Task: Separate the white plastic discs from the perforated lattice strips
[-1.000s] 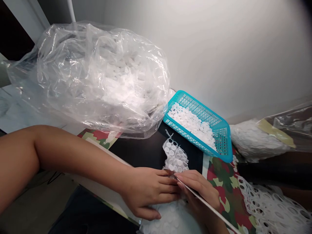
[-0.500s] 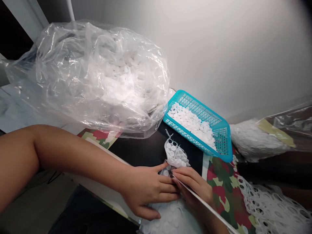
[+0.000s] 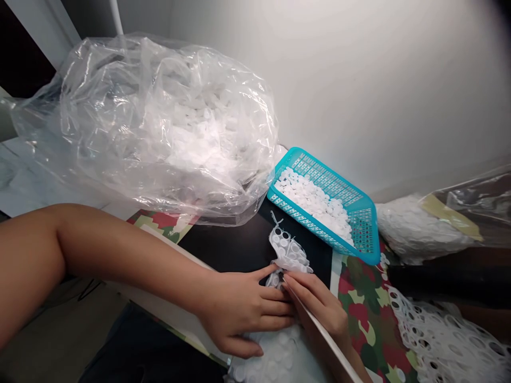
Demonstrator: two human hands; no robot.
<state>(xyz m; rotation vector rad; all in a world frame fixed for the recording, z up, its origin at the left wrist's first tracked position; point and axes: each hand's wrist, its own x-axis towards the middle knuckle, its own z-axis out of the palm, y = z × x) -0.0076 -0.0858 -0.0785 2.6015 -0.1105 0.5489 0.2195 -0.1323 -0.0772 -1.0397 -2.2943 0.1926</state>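
Note:
My left hand (image 3: 252, 308) lies with fingers spread across sheeting full of round white discs, its index finger touching the folded part beyond. That part, a crumpled strip of white discs (image 3: 291, 252), has loose threads at its far tip. Below my palm, more of the disc-filled sheeting (image 3: 275, 351) bulges towards me. My right hand (image 3: 321, 303) is closed at the far end of a thin white board (image 3: 333, 346), seen nearly edge-on. Its fingertips meet the discs beside my left fingers; what exactly they pinch there is partly hidden.
A large clear plastic bag (image 3: 167, 133) of white pieces stands at the back left. Beside it, a turquoise basket (image 3: 323, 170) holds many small white discs. To the right lie another filled bag (image 3: 423, 229) and a pile of white ring-holed strips (image 3: 459, 340). Camouflage-patterned cloth (image 3: 371, 314) covers the table.
The white board's near end has swung left and its edge is steeper. My right hand has shifted slightly with it. My left hand has stayed almost still.

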